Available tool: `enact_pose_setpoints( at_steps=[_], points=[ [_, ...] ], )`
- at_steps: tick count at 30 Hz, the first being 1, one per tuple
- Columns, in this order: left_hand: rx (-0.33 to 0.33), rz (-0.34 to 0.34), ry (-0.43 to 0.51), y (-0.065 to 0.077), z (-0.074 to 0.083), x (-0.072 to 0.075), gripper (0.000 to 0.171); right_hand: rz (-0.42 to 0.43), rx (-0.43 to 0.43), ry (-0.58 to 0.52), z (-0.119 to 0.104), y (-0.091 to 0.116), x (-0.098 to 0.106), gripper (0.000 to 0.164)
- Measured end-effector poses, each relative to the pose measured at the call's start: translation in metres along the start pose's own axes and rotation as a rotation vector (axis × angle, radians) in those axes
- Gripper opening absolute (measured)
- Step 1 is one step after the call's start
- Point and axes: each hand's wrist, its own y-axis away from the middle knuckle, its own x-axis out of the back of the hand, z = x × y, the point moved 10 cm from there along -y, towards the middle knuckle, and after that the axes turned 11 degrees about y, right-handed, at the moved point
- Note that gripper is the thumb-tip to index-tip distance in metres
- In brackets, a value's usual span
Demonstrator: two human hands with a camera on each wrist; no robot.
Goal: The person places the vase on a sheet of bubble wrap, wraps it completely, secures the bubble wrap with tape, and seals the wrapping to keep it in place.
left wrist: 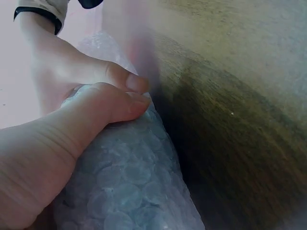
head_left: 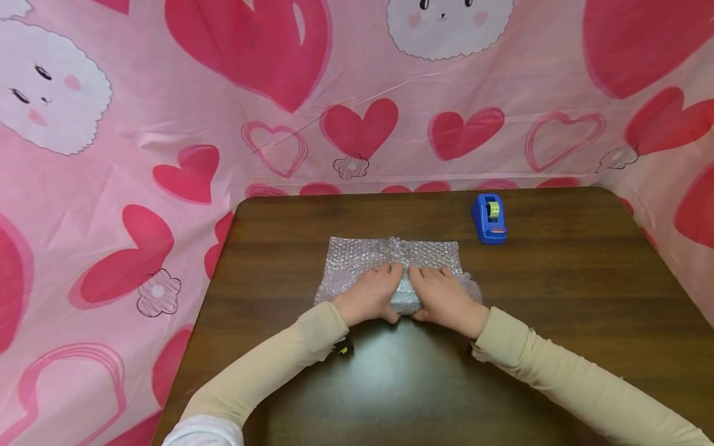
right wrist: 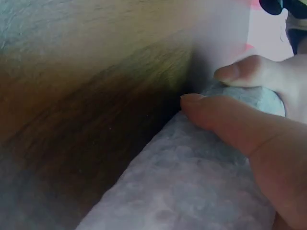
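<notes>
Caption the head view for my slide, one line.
Left hand and right hand grip rolled bubble wrap on a wood-grained table, a blue tape dispenser standing farther back.

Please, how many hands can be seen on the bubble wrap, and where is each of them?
2. The left hand grips the rolled part of the bubble wrap left of its middle; the right hand grips it right of the middle.
</notes>
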Motion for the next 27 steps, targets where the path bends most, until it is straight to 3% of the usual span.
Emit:
enact_pose_setpoints(
  at_steps=[11, 20, 27],
  points=[
    [-0.004, -0.006, 0.067, 0.002, -0.002, 0.001, 0.081, -0.093, 0.047, -0.146, 0.004, -0.009, -0.005, 0.067],
    [-0.001, 0.020, 0.213, 0.004, -0.006, 0.006, 0.082, -0.200, 0.106, -0.266, 0.006, -0.014, -0.009, 0.068],
    [-0.056, -0.018, 0.190, 0.005, -0.001, 0.004, 0.083, -0.308, 0.095, -0.363, 0.008, -0.012, -0.020, 0.075]
  ],
)
